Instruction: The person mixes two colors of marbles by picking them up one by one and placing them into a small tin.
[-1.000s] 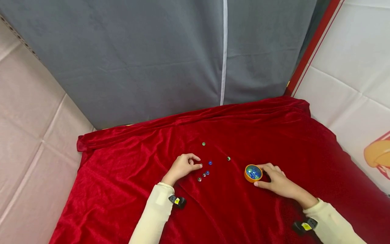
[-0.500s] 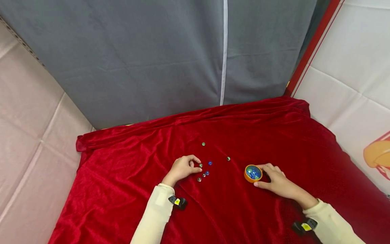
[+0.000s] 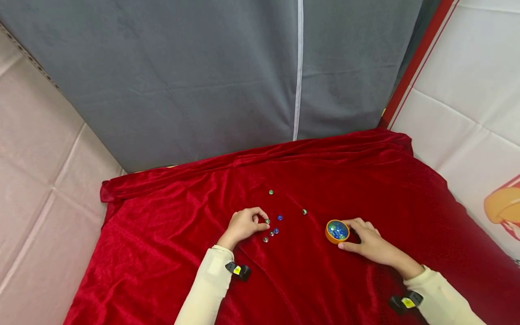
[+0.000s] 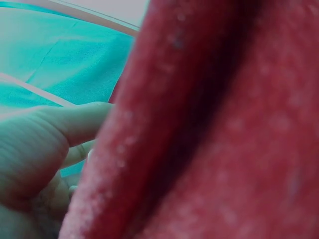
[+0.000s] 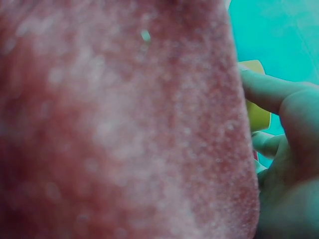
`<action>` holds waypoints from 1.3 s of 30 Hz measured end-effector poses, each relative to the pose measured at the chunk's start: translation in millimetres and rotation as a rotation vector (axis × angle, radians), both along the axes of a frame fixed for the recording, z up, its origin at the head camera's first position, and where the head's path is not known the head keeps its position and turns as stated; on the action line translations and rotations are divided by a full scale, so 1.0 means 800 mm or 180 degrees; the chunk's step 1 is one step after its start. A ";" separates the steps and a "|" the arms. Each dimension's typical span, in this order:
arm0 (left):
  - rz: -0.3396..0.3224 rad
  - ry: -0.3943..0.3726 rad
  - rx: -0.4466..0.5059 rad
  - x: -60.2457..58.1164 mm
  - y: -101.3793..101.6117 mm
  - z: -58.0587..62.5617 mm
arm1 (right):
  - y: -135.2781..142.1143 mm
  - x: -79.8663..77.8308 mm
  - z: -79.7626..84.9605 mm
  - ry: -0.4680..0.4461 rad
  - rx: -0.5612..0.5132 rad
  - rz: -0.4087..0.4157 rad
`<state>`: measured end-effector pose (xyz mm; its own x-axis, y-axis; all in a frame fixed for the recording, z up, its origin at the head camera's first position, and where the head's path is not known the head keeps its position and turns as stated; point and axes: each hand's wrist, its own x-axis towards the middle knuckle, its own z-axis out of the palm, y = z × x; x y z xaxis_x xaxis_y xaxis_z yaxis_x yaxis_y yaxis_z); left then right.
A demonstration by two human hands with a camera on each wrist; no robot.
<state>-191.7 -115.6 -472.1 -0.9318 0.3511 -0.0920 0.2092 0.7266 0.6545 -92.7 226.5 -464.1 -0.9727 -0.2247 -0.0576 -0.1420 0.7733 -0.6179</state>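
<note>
My left hand [image 3: 243, 224] is low over the red cloth, thumb and forefinger curled round a green glass marble [image 3: 267, 221] at their tips. Beside these fingertips lie a blue marble [image 3: 280, 217], another blue marble [image 3: 276, 230] and two dark clear ones. My right hand [image 3: 367, 241] grips the side of a small round orange bowl [image 3: 331, 240], which holds several blue and green marbles. In the right wrist view the bowl [image 5: 260, 117] shows partly behind the thumb. Cloth hides the left fingertips in the left wrist view.
A green marble [image 3: 271, 192] lies farther back, another green marble [image 3: 304, 211] between the hands. Wrinkled red velvet cloth [image 3: 162, 248] covers the table. A grey curtain [image 3: 203, 90] hangs behind, with pale panels [image 3: 36, 180] at the sides.
My left thumb has shifted slightly toward me, and the green marble between thumb and forefinger shows more plainly. The right hand and the bowl have stayed in place.
</note>
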 end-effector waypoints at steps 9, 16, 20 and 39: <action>0.0006 0.0036 0.0027 0.001 0.000 0.000 | 0.000 0.001 -0.001 0.0019 -0.0024 0.0000; 0.0005 0.0011 0.0013 0.003 0.000 0.004 | 0.000 0.001 -0.003 0.0057 -0.0041 0.0001; 0.0019 -0.0063 0.0064 0.002 0.002 0.005 | 0.001 0.002 -0.004 0.0009 -0.0044 -0.0011; -0.0082 -0.0079 0.0318 -0.002 0.041 0.036 | 0.002 0.001 -0.003 0.0114 -0.0045 -0.0018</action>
